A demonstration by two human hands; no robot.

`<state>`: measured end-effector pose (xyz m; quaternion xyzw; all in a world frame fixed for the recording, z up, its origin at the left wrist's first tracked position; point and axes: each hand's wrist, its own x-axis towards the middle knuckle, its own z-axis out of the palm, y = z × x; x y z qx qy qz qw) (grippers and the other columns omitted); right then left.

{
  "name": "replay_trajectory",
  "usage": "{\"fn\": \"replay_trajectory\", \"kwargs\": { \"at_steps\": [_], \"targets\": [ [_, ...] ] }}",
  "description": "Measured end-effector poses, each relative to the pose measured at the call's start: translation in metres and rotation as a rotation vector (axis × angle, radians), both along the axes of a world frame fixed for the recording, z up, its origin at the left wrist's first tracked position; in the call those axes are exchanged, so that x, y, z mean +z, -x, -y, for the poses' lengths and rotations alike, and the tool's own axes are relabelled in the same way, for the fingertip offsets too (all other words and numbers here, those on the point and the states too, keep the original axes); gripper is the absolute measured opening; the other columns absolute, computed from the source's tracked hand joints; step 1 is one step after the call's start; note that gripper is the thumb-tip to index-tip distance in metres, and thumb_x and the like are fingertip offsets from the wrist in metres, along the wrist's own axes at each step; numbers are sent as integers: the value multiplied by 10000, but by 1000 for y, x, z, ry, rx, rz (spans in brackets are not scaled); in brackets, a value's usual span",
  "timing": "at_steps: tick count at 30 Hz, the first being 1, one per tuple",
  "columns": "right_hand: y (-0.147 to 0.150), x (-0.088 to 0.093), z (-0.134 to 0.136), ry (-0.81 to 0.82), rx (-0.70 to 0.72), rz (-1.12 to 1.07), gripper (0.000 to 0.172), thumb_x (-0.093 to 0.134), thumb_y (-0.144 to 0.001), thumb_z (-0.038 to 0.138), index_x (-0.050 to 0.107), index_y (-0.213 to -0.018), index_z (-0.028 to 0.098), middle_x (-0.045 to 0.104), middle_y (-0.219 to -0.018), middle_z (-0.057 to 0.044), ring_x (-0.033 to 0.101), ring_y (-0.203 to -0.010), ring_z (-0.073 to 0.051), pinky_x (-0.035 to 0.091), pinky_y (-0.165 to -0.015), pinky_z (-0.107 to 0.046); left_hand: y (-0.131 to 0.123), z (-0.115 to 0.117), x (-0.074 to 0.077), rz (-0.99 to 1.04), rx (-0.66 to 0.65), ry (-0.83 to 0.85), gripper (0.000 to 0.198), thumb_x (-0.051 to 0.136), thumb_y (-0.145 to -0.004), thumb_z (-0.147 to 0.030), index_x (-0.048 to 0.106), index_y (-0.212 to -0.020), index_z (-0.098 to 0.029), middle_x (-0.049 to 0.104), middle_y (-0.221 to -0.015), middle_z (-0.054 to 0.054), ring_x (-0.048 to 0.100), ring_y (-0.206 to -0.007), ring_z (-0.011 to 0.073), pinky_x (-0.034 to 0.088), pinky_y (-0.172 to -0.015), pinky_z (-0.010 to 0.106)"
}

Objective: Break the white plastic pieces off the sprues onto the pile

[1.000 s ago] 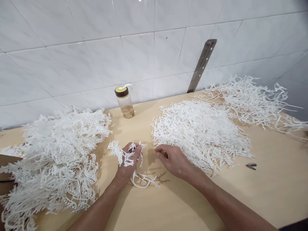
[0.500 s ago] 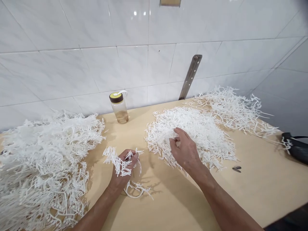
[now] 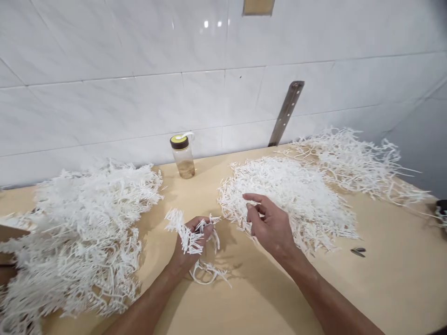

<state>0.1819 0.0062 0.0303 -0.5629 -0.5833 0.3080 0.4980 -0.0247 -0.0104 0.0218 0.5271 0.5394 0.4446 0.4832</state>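
My left hand (image 3: pixel 197 237) is closed around a white branched plastic strip (image 3: pixel 186 236), whose many short prongs stick out to the left and above the fingers. A thin curved piece (image 3: pixel 207 272) hangs or lies just below this hand; I cannot tell whether it is joined to the strip. My right hand (image 3: pixel 268 221) is at the near left edge of the middle pile of small white plastic pieces (image 3: pixel 296 186). Its index finger is stretched out, with a gap to the thumb, and the other fingers are curled. Nothing shows between those fingertips.
A large heap of white branched strips (image 3: pixel 94 232) covers the left of the table (image 3: pixel 251 298). More thin white strands (image 3: pixel 363 163) lie at the back right. A bottle (image 3: pixel 185 160) stands near the tiled wall, where a metal bracket (image 3: pixel 286 114) leans. Small dark seed-like bits (image 3: pixel 358 251) lie at right.
The view has turned a little left, so things sit further right. My right hand has drawn back slightly towards the left of the pile and its index finger is straighter. The left hand keeps its hold.
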Motion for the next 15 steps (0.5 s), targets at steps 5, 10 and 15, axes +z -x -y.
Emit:
{"fn": "replay_trajectory", "kwargs": {
  "at_steps": [5,10,15],
  "targets": [
    [22,-14,8,237,331,-31,393,547,-918,470,641,-1160,175,600,-676,8,518,-401,-92,467,-398,-236,2,0,-9,64,-108,-20,323,720,-783,-445,723,-906,-145,657,-726,44,563,-651,153,447,-630,272],
    [26,-14,7,350,457,-127,362,543,-911,501,674,-993,173,574,-597,30,503,-403,-96,453,-384,-216,1,2,-20,68,-205,2,343,679,-825,-451,738,-940,-133,662,-730,60,552,-638,156,435,-597,270],
    [23,-12,4,441,480,-139,271,598,-872,418,687,-921,167,603,-592,32,488,-393,-80,444,-398,-205,-1,3,-19,36,-175,-6,298,683,-820,-422,738,-910,-143,666,-719,55,557,-633,162,423,-581,270]
  ]
}}
